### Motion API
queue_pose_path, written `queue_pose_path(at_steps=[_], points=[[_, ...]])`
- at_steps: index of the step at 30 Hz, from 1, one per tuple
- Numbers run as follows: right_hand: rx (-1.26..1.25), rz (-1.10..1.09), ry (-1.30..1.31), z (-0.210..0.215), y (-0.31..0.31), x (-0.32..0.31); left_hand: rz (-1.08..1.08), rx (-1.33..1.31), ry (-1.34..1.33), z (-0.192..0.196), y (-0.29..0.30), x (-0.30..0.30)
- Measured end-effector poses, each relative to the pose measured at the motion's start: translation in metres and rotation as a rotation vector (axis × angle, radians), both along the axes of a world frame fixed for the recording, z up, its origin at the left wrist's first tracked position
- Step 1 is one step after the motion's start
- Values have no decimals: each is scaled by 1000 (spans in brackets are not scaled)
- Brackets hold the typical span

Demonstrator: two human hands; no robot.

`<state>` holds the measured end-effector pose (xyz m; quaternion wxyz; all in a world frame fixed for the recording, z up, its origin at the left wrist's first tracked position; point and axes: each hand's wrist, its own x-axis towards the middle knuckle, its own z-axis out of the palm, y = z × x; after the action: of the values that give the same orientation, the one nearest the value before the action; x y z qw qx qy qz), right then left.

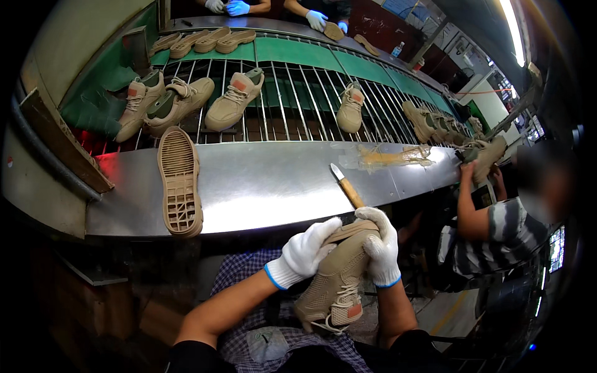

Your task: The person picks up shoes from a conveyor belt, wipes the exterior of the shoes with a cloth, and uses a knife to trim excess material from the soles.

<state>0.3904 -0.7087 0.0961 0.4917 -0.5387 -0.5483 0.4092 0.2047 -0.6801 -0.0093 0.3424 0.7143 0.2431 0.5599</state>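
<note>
Above my lap I hold a tan lace-up shoe (pixel 339 273), its toe pointing away from me and its laced opening toward me. A tan rubber sole piece sits at the toe end between my hands. My left hand (pixel 305 252), in a white glove with a blue cuff edge, grips the toe from the left with the thumb along the sole. On the other side my gloved right hand (pixel 380 245) wraps round the toe. Just beyond lies a knife (pixel 348 186) with a wooden handle on the metal bench. A loose tan sole (pixel 179 183) lies at the bench's left, gridded face up.
The metal bench (pixel 261 186) borders a rack of metal rods (pixel 292 105) carrying several tan shoes (pixel 233 102). Soles (pixel 211 40) line the green belt behind. Dried glue (pixel 398 155) stains the bench. A co-worker (pixel 504 230) handles a shoe at right; gloved hands (pixel 317 20) work across.
</note>
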Motion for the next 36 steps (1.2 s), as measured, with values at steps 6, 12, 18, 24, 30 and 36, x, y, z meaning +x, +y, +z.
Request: queue_pose_path(at_steps=[6,12,18,24,30,36], points=[[60,243,-168,45,10,-14,-125,-250,50,60,15,-51],[-207,465,-36,-3,46,-48,380,-11,275,43,-19,-93],[-193,708,47,-49,67,-86,570,32,254,22,-48,-118],[-154,781,-68,-25,58,-107,534,338,198,-28,-8,-134],[-190,738,-406,7,59,-74,131,-224,96,22,3,-111],[-95,718,-689,29,56,-56,-163,-616,173,47,23,-95]])
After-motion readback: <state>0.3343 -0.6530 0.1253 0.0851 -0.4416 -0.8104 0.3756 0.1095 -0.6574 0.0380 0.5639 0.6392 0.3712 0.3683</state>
